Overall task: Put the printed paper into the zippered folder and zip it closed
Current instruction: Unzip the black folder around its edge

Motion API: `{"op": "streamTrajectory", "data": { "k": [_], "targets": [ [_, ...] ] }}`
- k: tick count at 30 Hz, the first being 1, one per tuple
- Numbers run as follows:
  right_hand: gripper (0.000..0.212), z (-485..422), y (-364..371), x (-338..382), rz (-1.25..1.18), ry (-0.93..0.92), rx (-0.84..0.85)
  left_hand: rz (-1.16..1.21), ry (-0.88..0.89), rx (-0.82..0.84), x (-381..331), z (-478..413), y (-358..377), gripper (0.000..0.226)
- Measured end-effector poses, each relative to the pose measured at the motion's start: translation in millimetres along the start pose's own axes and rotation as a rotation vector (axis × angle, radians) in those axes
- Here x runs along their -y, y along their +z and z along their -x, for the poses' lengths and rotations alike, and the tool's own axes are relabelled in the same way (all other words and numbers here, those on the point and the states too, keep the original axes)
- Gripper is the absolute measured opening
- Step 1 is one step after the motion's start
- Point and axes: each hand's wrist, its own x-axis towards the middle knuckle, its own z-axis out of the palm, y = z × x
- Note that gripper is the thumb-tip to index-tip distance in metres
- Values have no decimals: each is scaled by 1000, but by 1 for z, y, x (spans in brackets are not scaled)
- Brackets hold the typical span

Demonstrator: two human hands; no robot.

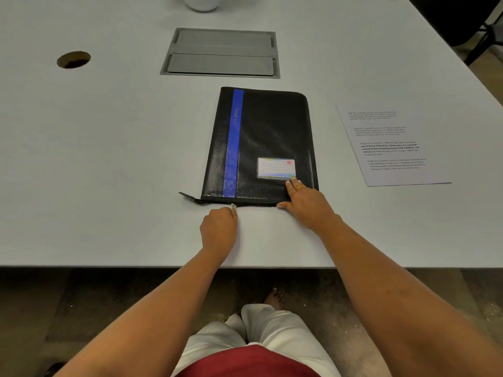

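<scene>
Pinching the zipper pull [233,205], your left hand [219,227] curls tight. Your right hand [307,202] presses flat on the folder [272,126] corner.

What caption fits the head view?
Left hand pinches zipper pull on folder, right hand presses its corner, printed paper lies alongside.

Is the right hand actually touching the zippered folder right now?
Touching. The head view shows the right hand lying on the zippered folder's near right corner, with its fingers on the cover and its thumb at the near edge.
</scene>
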Motion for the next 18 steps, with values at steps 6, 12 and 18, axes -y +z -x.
{"op": "streamTrajectory", "data": {
  "k": [6,12,18],
  "targets": [
    [63,3,-3,2,106,-46,19,-65,48,10,3,2,0,44],
    [59,5,-3,-1,203,-80,-3,-32,47,19,4,1,-2,43],
    [59,4,5,3,138,-57,15,8,39,9,8,0,-4,44]
  ]
}}
